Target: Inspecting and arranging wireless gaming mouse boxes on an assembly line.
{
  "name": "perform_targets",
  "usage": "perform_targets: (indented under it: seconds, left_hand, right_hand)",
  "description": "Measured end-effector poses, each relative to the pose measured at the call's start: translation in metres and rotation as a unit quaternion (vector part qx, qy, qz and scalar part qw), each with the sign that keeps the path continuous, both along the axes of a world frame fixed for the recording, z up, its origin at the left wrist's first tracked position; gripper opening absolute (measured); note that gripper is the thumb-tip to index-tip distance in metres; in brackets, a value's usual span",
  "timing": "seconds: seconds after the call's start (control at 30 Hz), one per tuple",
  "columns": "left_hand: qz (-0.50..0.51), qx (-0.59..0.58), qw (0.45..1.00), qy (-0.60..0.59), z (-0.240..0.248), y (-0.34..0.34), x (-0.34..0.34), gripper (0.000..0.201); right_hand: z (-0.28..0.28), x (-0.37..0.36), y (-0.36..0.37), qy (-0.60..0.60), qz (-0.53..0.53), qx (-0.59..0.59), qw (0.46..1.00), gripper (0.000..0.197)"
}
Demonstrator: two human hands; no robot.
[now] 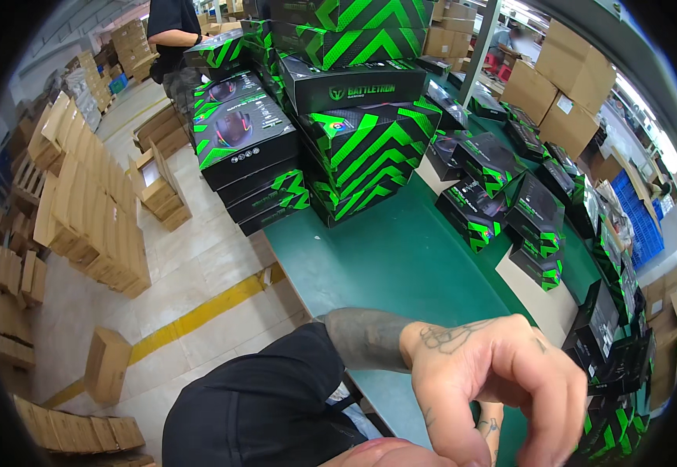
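My left hand (502, 373) is raised close in front of me, its tattooed forearm (370, 338) crossing from the lower left out of a black sleeve. The fingers are bent, with a gap between thumb and fingers. Nothing shows in that gap but what lies behind, though the fingertips run to the lower edge. Partly covered by it, a small tattooed part of my right hand or wrist (491, 428) is visible; its fingers are hidden. Beyond the hands lies a green tabletop (377, 272). Black and green mouse boxes (541, 206) lie to the right.
Tall stacks of black and green boxes (362, 148) stand at the table's far left. A pale strip (537, 288) crosses the tabletop. Brown cartons (93, 210) fill the left floor, with a yellow line (198, 311). Another person (173, 35) stands behind the stacks. A blue crate (638, 214) is far right.
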State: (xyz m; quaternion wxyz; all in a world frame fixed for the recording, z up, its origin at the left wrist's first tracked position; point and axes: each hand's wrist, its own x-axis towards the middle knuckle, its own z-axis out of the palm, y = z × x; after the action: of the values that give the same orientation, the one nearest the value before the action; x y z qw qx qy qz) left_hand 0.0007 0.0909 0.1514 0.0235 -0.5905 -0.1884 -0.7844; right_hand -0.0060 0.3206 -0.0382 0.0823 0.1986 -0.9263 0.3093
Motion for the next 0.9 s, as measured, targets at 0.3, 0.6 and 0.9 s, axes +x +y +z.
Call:
perform_targets:
  seconds: [0.3,0.6,0.9]
  left_hand:
    - [-0.076,-0.081,0.99,0.092,-0.001,-0.014,-0.013,0.025]
    - [-0.051,0.142,0.977,0.147,0.003,0.03,-0.01,0.033]
    - [-0.183,0.133,0.96,0.166,0.001,0.028,-0.018,0.026]
  right_hand:
    - [0.005,-0.012,0.02,-0.017,-0.049,-0.005,0.999,0.035]
    - [0.005,0.008,0.026,-0.036,-0.095,-0.003,0.995,0.036]
    - [0.012,0.003,-0.001,-0.055,-0.105,-0.03,0.992,0.037]
